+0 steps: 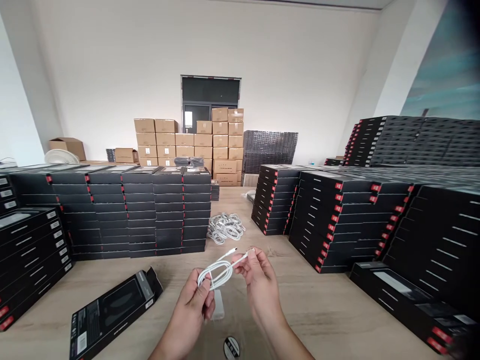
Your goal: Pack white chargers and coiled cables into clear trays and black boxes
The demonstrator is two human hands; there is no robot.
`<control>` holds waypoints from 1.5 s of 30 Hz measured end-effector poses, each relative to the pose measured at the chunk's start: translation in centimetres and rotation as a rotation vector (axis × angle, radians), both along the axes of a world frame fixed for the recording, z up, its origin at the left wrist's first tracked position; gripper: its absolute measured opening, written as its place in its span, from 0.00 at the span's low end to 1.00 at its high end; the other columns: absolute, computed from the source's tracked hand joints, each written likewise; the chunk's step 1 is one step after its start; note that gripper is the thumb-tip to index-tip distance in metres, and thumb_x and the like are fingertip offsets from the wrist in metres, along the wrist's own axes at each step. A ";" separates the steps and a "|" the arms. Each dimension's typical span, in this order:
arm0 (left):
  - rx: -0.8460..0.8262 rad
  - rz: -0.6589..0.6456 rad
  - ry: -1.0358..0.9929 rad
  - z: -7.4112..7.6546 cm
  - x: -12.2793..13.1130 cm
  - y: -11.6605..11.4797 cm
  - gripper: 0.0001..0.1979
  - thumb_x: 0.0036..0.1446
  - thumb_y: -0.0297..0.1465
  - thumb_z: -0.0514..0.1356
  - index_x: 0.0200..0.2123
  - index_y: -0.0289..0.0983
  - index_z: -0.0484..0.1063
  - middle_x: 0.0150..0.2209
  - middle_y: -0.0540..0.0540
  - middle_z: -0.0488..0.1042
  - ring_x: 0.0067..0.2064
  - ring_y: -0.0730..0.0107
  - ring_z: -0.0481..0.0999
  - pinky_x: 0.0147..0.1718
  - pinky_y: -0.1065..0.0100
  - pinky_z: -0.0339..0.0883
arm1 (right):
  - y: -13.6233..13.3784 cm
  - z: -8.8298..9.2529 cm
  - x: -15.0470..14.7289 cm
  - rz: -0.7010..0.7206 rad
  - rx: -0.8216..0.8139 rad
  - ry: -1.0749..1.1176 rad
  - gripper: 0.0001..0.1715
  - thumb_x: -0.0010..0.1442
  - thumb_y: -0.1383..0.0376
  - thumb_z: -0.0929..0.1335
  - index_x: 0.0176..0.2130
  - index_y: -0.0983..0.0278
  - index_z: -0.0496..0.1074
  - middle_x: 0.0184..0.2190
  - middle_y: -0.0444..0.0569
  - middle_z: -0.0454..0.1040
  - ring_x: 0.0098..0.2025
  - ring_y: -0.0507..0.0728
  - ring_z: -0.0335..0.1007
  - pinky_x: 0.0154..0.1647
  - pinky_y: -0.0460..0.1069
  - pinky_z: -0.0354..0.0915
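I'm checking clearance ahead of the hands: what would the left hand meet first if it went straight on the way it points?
Besides the white cable it holds, the left hand would probably meet the pile of coiled white cables first, though depth is hard to judge here.

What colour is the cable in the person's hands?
White; the cable shows best in the head view, the only one here.

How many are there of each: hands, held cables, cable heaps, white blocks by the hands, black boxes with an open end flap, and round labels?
Hands: 2 (left hand, right hand)
Held white cable: 1
Cable heap: 1
White block: 1
Black box with open end flap: 1
Round label: 1
Total: 7
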State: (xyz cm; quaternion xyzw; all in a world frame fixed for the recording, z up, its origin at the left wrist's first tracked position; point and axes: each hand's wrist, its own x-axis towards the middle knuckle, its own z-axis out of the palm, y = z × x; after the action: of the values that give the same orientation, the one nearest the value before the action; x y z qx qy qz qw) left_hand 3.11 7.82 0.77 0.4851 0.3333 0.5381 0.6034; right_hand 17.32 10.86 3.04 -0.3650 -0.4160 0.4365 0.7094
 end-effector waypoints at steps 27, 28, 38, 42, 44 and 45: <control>-0.243 -0.272 -0.231 0.6 -2.1 -0.3 0.15 0.53 0.41 0.63 0.32 0.38 0.63 0.18 0.59 0.52 0.17 0.82 0.49 0.18 0.73 0.40 | -1.7 1.4 2.4 0.778 -0.108 -0.476 0.14 0.51 0.57 0.74 0.31 0.66 0.77 0.27 0.44 0.73 0.31 0.53 0.66 0.36 0.46 0.59; -0.237 -0.256 -0.186 0.6 -2.2 -0.2 0.15 0.53 0.42 0.63 0.32 0.38 0.63 0.18 0.59 0.52 0.17 0.82 0.49 0.18 0.73 0.40 | -1.6 1.3 2.3 0.725 -0.093 -0.502 0.13 0.50 0.58 0.75 0.30 0.66 0.77 0.27 0.43 0.72 0.31 0.52 0.64 0.36 0.46 0.58; -0.044 -0.061 0.126 1.2 -1.7 -0.1 0.21 0.52 0.51 0.59 0.28 0.39 0.60 0.19 0.60 0.52 0.21 0.79 0.51 0.21 0.73 0.46 | -1.1 0.0 -0.2 0.475 -0.110 -0.317 0.09 0.53 0.60 0.72 0.29 0.64 0.73 0.21 0.39 0.65 0.25 0.49 0.53 0.27 0.45 0.50; -0.056 -0.051 0.106 0.9 -1.6 0.1 0.22 0.52 0.52 0.59 0.29 0.39 0.60 0.19 0.60 0.53 0.21 0.79 0.50 0.20 0.74 0.45 | -1.0 -0.5 -1.0 0.524 -0.126 -0.161 0.10 0.50 0.60 0.74 0.29 0.64 0.73 0.26 0.43 0.72 0.29 0.52 0.60 0.32 0.45 0.56; -0.059 -0.054 0.098 0.5 -1.7 0.3 0.21 0.52 0.51 0.59 0.29 0.40 0.60 0.19 0.60 0.53 0.21 0.79 0.49 0.20 0.74 0.45 | -1.0 -0.6 -1.2 0.550 -0.128 -0.104 0.11 0.49 0.61 0.75 0.29 0.64 0.73 0.27 0.43 0.73 0.31 0.52 0.62 0.34 0.46 0.58; -0.060 -0.055 0.096 0.4 -1.7 0.3 0.20 0.53 0.50 0.59 0.28 0.40 0.60 0.19 0.60 0.52 0.21 0.79 0.49 0.20 0.74 0.45 | -1.0 -0.6 -1.2 0.559 -0.127 -0.085 0.11 0.48 0.62 0.75 0.29 0.64 0.73 0.27 0.44 0.73 0.31 0.52 0.62 0.34 0.46 0.58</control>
State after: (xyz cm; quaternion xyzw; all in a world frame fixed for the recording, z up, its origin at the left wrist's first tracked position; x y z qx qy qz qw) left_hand 1.41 8.14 1.17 0.5009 0.3644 0.4873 0.6154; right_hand 16.10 9.86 2.41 -0.2980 -0.5017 0.6243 0.5193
